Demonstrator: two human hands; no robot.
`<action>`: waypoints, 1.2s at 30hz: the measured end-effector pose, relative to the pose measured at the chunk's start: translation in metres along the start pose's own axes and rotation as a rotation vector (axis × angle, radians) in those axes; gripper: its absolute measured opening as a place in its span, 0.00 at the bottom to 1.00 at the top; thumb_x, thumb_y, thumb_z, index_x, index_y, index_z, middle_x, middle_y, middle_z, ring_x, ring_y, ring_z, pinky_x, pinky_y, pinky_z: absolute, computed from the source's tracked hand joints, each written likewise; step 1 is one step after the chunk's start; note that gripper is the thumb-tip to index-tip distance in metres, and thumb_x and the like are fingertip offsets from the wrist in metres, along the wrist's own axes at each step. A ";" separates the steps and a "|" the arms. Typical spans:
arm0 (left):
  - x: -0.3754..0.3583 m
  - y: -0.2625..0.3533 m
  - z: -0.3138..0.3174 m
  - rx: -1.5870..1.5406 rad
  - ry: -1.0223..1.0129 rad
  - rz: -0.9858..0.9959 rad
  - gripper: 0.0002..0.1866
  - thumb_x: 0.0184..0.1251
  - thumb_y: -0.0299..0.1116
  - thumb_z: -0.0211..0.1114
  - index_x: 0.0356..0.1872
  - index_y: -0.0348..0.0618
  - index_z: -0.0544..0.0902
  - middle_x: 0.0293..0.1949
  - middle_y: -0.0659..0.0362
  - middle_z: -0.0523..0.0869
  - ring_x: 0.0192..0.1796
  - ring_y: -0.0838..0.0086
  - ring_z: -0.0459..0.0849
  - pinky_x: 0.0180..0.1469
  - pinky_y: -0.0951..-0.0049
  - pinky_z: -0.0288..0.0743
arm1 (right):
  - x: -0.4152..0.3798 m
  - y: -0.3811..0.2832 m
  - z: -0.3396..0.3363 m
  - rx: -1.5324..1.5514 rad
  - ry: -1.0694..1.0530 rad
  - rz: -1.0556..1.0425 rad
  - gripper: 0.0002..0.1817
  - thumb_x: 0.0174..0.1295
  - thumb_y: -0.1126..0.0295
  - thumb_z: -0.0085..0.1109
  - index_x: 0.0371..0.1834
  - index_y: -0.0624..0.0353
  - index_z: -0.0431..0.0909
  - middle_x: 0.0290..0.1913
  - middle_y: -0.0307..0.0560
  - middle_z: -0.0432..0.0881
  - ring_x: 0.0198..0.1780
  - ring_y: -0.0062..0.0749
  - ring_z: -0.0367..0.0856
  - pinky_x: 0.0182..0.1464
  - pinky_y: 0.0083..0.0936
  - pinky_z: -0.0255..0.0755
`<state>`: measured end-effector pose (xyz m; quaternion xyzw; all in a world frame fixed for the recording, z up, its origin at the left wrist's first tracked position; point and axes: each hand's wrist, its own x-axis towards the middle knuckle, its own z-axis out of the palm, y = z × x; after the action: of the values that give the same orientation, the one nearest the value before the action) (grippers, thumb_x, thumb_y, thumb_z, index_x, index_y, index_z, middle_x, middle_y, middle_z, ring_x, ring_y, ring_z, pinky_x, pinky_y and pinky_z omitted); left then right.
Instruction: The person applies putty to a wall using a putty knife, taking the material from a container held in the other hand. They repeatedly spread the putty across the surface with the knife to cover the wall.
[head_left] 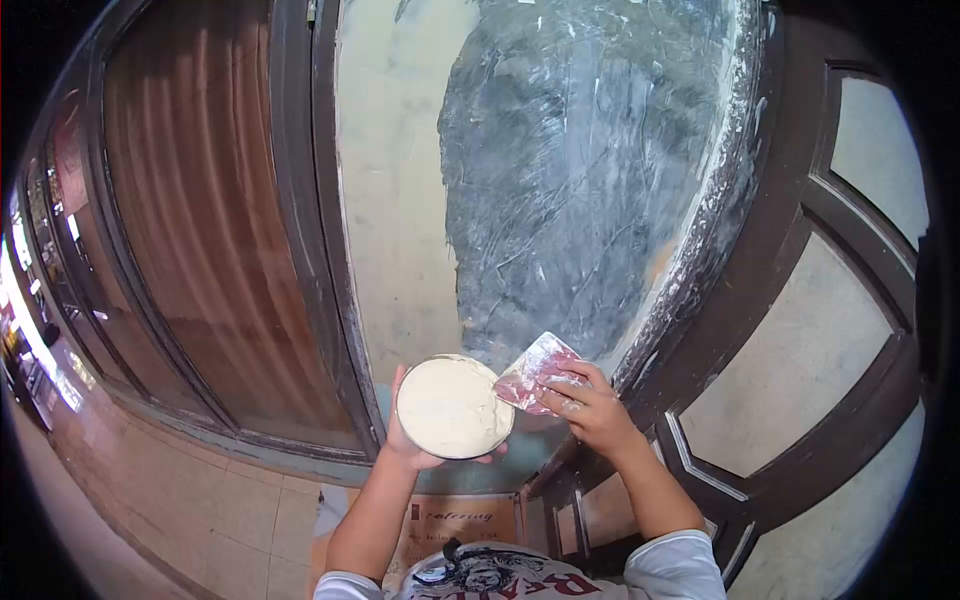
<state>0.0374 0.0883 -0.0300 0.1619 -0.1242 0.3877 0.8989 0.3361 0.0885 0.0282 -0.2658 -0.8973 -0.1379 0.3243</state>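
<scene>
My left hand [402, 440] is wrapped round the side and underside of a round tub of cream-coloured putty [450, 408]. The putty fills it close to the rim, with a rough patch at the right side. In my right hand [592, 405] is a flat reddish putty scraper [540, 372], smeared with white. Its lower left corner meets the right rim of the tub. Straight ahead stands a wall panel [580, 170], with a grey, streaked patch beside a cream-coloured strip [395, 230].
A dark-framed window [200, 220] with a brown curtain is on the left. At the right stands a dark wooden door [800, 330] with pale panels. Below, a printed cardboard sheet [465, 515] lies on the tiled floor [215, 510].
</scene>
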 end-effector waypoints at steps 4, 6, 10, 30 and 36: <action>-0.003 0.005 -0.002 0.055 -0.024 -0.014 0.58 0.64 0.86 0.42 0.84 0.53 0.58 0.80 0.36 0.63 0.67 0.14 0.71 0.56 0.15 0.75 | 0.001 -0.003 0.007 0.042 0.018 0.020 0.28 0.47 0.83 0.67 0.55 0.50 0.89 0.59 0.42 0.87 0.67 0.56 0.78 0.68 0.44 0.78; -0.005 0.006 -0.003 0.110 -0.034 -0.031 0.58 0.65 0.86 0.39 0.85 0.53 0.58 0.80 0.38 0.63 0.68 0.17 0.72 0.57 0.16 0.76 | 0.001 -0.006 0.010 0.066 0.040 0.033 0.29 0.47 0.84 0.66 0.55 0.50 0.89 0.59 0.42 0.87 0.67 0.56 0.78 0.68 0.44 0.77; -0.008 0.008 -0.006 0.124 -0.032 -0.038 0.58 0.64 0.87 0.39 0.84 0.53 0.58 0.80 0.37 0.64 0.68 0.17 0.72 0.57 0.16 0.76 | -0.002 -0.007 0.020 0.119 0.076 0.072 0.28 0.48 0.84 0.64 0.55 0.52 0.90 0.59 0.43 0.88 0.67 0.56 0.78 0.69 0.45 0.76; 0.002 -0.002 -0.026 0.065 0.045 0.064 0.59 0.64 0.88 0.37 0.83 0.51 0.61 0.77 0.36 0.68 0.66 0.18 0.75 0.55 0.18 0.77 | -0.017 0.011 0.059 0.359 0.167 0.237 0.23 0.49 0.86 0.61 0.50 0.61 0.90 0.52 0.51 0.91 0.57 0.54 0.85 0.62 0.41 0.79; 0.002 -0.005 -0.038 0.166 0.027 0.096 0.57 0.65 0.86 0.40 0.83 0.51 0.61 0.78 0.38 0.67 0.67 0.21 0.74 0.54 0.19 0.78 | -0.014 0.008 0.072 0.382 0.175 0.324 0.24 0.51 0.86 0.58 0.51 0.62 0.89 0.54 0.51 0.90 0.56 0.52 0.84 0.62 0.41 0.79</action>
<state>0.0460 0.1010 -0.0647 0.2247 -0.0871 0.4415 0.8643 0.3134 0.1198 -0.0345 -0.3271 -0.8213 0.0652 0.4629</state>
